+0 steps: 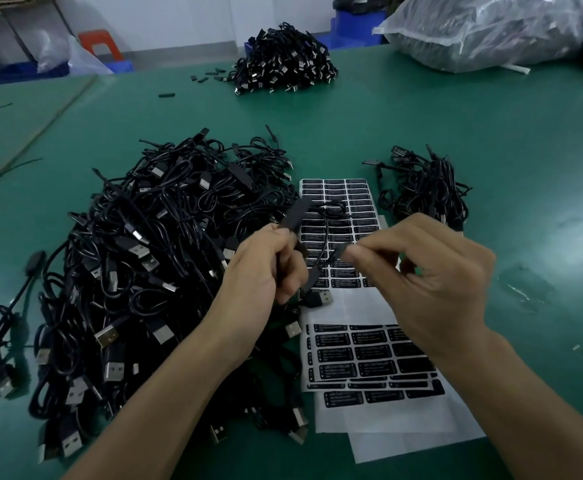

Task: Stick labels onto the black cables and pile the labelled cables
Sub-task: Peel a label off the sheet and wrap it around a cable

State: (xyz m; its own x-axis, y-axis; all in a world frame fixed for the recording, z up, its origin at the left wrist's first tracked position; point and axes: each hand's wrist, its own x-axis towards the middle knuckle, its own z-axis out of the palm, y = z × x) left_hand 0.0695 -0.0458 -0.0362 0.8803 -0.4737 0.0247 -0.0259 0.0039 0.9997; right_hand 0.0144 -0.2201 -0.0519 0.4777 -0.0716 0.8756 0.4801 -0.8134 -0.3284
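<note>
My left hand [266,271] grips a black cable [321,237] by its slim controller block, which sticks up above my fingers; the cable's USB plug hangs below the hand. My right hand [432,271] pinches a small black label [339,253] at its fingertips, close to the cable. Both hands hover over white label sheets [338,202] printed with rows of black labels. A big heap of black USB cables [151,265] lies to the left. A smaller pile of cables [425,188] lies to the right of the sheets.
The work surface is a green table mat [491,133]. Another cable heap [283,60] lies at the far middle, and a clear plastic bag [491,29] of cables at the far right. Loose small black parts [210,76] lie near the far heap.
</note>
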